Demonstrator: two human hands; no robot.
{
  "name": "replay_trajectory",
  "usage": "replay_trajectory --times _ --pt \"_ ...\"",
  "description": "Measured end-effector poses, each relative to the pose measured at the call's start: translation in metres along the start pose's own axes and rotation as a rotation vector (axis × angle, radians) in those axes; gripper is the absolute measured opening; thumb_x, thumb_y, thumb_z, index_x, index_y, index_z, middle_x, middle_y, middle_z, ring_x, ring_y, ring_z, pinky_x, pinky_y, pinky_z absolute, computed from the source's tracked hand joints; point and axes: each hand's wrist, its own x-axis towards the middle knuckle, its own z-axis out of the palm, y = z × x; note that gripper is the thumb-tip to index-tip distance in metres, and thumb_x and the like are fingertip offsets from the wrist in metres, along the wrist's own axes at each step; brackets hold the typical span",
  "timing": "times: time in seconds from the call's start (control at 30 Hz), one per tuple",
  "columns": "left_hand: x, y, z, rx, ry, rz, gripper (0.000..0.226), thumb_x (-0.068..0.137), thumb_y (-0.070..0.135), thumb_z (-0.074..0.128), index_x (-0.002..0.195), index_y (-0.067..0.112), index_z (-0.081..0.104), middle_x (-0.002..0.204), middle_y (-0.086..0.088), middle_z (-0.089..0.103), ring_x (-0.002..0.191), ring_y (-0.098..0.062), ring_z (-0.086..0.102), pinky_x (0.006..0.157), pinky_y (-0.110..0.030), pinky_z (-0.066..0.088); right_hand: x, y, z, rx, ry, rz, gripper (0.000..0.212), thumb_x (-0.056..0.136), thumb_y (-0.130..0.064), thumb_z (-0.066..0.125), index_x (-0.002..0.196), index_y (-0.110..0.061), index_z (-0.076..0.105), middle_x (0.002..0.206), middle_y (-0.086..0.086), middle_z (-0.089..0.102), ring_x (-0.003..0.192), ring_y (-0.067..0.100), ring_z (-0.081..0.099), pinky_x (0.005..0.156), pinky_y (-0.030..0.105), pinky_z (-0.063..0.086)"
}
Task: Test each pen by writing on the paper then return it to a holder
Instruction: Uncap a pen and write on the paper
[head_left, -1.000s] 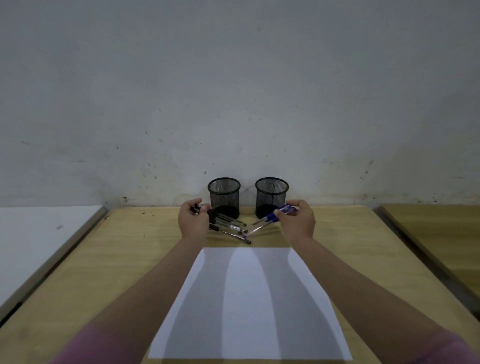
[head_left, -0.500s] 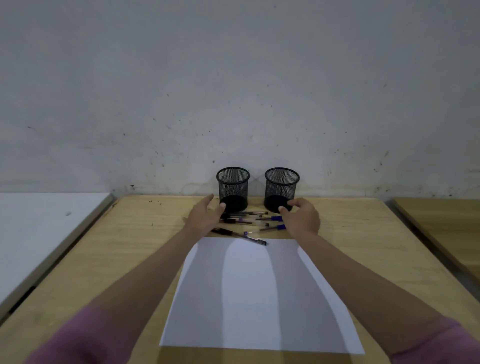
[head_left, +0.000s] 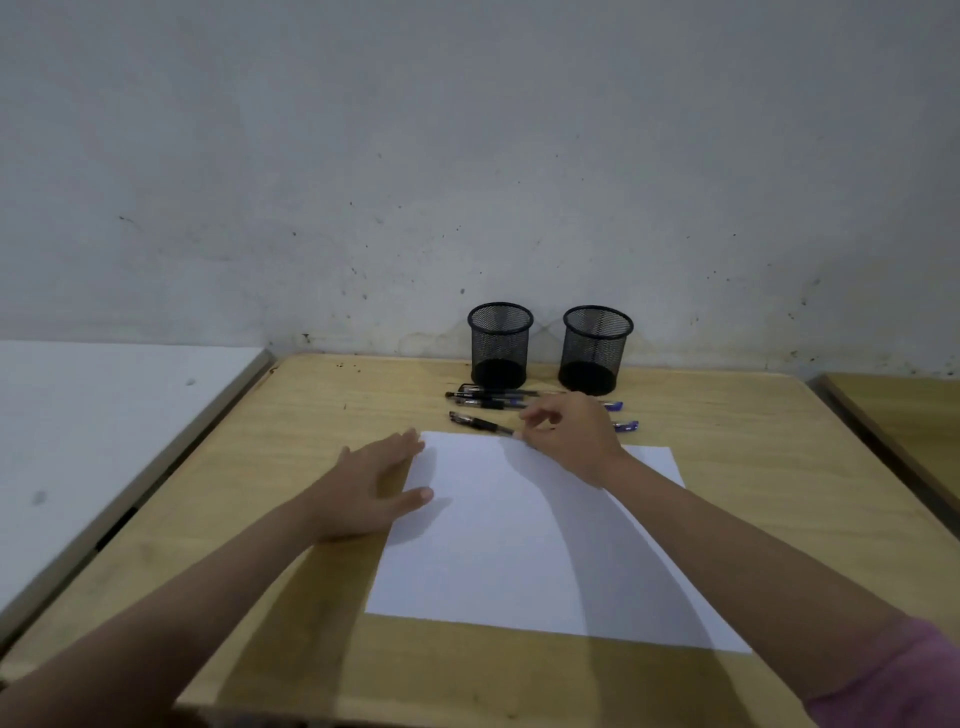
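The black pen (head_left: 480, 422) lies on the table (head_left: 322, 400) just beyond the far edge of the paper (head_left: 519, 530), w/ its near end met by the fingertips of the right hand (head_left: 571, 436); whether it is pinched yet or only touched can't be told, as the fingers are curled over it. The left hand (head_left: 374, 483) is laid flat, fingers straight, pressing the paper's left edge. More pens (head_left: 488, 397) are strewn in front of the two mesh holders (head_left: 500, 343), approx. between them and the sheet. The pen is judged light, stiff and smooth, so liable to roll; it is best taken at the grip section nr the tip. The paper is thin and slides easily, hence held down.
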Motion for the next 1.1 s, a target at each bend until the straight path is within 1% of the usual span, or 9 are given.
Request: replay_trajectory --times 0.1,0.23,0.4,0.53,0.63,0.77,0.9,1.03,1.1 --pt "-0.006 -0.008 0.009 0.109 0.006 0.068 0.093 0.066 0.086 0.028 0.144 0.036 0.02 0.151 0.023 0.007 0.141 0.001 0.004 0.115 -0.051 -0.004 -0.001 -0.004 0.005 -0.017 -0.013 0.025 0.015 0.073 -0.021 0.077 0.087 -0.02 0.075 0.084 -0.006 0.073 0.076 0.007 0.056 0.082 0.034 0.049" --pt "-0.006 -0.01 0.017 0.143 0.088 0.086 0.089 0.069 0.084 0.029 0.143 0.036 0.022 0.154 0.017 0.01 0.141 -0.001 0.005 0.114 -0.05 0.0 -0.002 -0.007 0.01 -0.053 0.026 0.013 0.009 0.076 -0.015 0.073 0.083 -0.019 0.075 0.084 -0.004 0.074 0.078 0.012 0.06 0.087 0.043 0.049" --pt "-0.007 -0.01 0.017 0.128 0.099 0.074 0.092 0.066 0.086 0.033 0.142 0.036 0.025 0.153 0.02 0.014 0.142 -0.002 0.008 0.116 -0.05 0.005 -0.003 -0.006 0.013 -0.101 -0.056 -0.029 0.01 0.078 -0.012 0.069 0.086 -0.016 0.074 0.087 -0.002 0.072 0.082 0.014 0.062 0.083 0.039 0.053" --pt "-0.009 -0.008 0.015 0.09 0.088 0.064 0.097 0.061 0.089 0.034 0.142 0.036 0.026 0.152 0.022 0.017 0.142 -0.003 0.012 0.117 -0.05 0.006 -0.005 -0.01 0.01 -0.107 -0.012 -0.064 0.01 0.077 -0.009 0.067 0.081 -0.016 0.072 0.084 -0.001 0.072 0.079 0.016 0.063 0.078 0.037 0.053" --pt "-0.011 -0.001 0.011 -0.053 0.189 0.037 0.096 0.064 0.082 0.047 0.143 0.032 0.026 0.149 0.013 0.031 0.137 -0.008 0.029 0.114 -0.053 0.018 -0.009 -0.02 -0.002 0.071 0.007 -0.067 0.01 0.077 -0.006 0.071 0.083 -0.013 0.072 0.081 0.0 0.071 0.07 0.01 0.062 0.07 0.029 0.054" --pt "-0.003 0.022 0.005 -0.163 0.444 0.116 0.071 0.079 0.043 0.067 0.14 0.026 0.036 0.141 0.005 0.045 0.128 -0.013 0.044 0.109 -0.044 0.033 -0.018 -0.035 -0.024 0.374 -0.012 -0.059 0.024 0.073 0.002 0.075 0.08 -0.019 0.069 0.076 0.0 0.07 0.066 0.003 0.065 0.063 0.014 0.051" --pt "0.011 0.045 0.003 -0.216 0.593 0.233 0.051 0.078 0.018 0.073 0.126 0.019 0.056 0.128 0.002 0.059 0.115 -0.011 0.056 0.098 -0.031 0.045 -0.026 -0.047 -0.045 0.572 0.038 -0.038 0.027 0.069 0.005 0.078 0.085 -0.015 0.068 0.073 0.004 0.072 0.07 0.01 0.069 0.071 0.019 0.056" --pt "0.022 0.062 0.004 -0.256 0.736 0.28 0.029 0.073 0.009 0.076 0.102 0.013 0.07 0.095 -0.001 0.071 0.087 -0.004 0.062 0.08 -0.02 0.049 -0.028 -0.054 -0.059 0.738 0.159 0.022 0.028 0.068 0.002 0.079 0.091 -0.008 0.067 0.066 -0.002 0.073 0.063 0.012 0.067 0.067 0.028 0.056" --pt "0.026 0.069 0.007 -0.286 0.744 0.31 0.023 0.073 0.007 0.076 0.095 0.01 0.071 0.088 -0.002 0.071 0.081 -0.005 0.063 0.076 -0.014 0.049 -0.028 -0.056 -0.058 0.852 0.2 0.063 0.03 0.069 0.003 0.078 0.096 -0.003 0.065 0.064 -0.003 0.072 0.061 0.011 0.065 0.065 0.026 0.056"
